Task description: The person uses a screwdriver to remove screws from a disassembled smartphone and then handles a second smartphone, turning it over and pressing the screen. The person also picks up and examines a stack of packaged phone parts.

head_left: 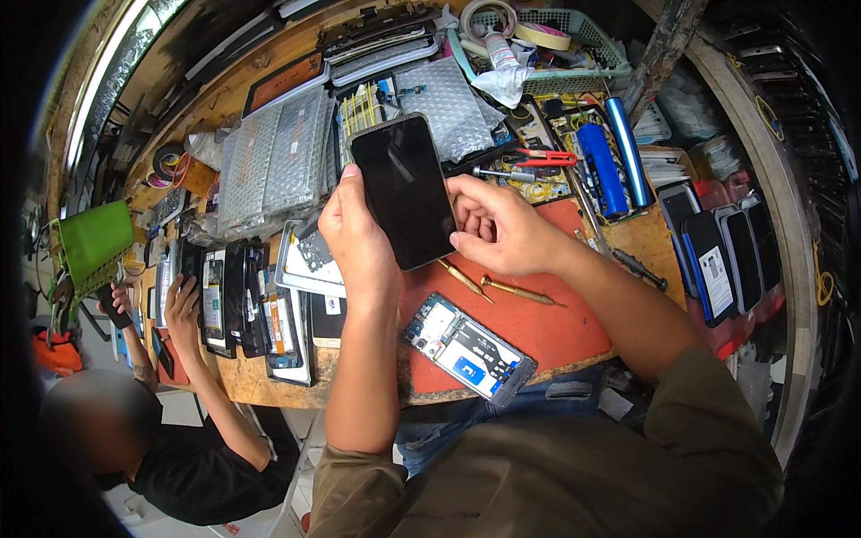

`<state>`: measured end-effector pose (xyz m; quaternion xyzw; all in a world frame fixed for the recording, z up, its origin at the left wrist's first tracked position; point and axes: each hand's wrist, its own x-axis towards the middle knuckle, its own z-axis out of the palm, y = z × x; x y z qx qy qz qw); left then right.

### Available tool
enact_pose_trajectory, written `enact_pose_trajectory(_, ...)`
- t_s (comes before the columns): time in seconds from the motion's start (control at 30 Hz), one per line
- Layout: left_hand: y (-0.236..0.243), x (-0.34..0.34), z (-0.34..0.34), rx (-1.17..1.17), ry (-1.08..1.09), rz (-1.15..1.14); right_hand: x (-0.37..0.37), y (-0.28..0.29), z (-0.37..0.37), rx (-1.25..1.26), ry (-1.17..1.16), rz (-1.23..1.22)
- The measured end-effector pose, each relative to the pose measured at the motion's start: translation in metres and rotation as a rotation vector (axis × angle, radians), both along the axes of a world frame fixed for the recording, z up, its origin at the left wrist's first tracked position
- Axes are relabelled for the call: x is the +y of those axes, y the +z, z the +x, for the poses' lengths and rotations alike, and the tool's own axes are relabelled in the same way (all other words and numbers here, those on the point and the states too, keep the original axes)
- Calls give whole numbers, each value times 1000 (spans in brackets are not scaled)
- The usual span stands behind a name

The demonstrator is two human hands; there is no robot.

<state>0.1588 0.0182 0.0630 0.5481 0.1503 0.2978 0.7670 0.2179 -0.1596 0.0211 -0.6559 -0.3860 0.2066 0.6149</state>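
A dark-screened smartphone (404,193) is held up over the bench, tilted, its black glass facing me. My left hand (359,238) grips it along the left edge, thumb on the frame. The curled fingers and thumb of my right hand (502,224) close on the lower right edge. Below lies an opened phone (471,350) without its back cover, its battery and circuit board showing, on a red mat (574,327). Two brass-coloured screwdrivers, one left (465,281) and one right (525,291), rest on the mat between my hands and that opened phone.
Bubble-wrapped packs (273,166) and a teal basket (583,45) with tape rolls stand at the back. A blue cylinder (601,170) and red-handled cutters (543,159) lie behind my right hand. Several phones (708,269) stand at right. A co-worker (197,466) handles phones at left.
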Motion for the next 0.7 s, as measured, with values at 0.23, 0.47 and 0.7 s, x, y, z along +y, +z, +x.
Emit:
enact_pose_trajectory(0.23,-2,0,-1,3,-15,3,0,2,1,-34,-3,-12)
enact_pose_trajectory(0.47,-3,-1,-2,-4,-33,11,-1,3,1,-23,2,-33)
enact_pose_trajectory(0.7,-6,-8,-2,9,-53,80,1,2,2,-80,-170,45)
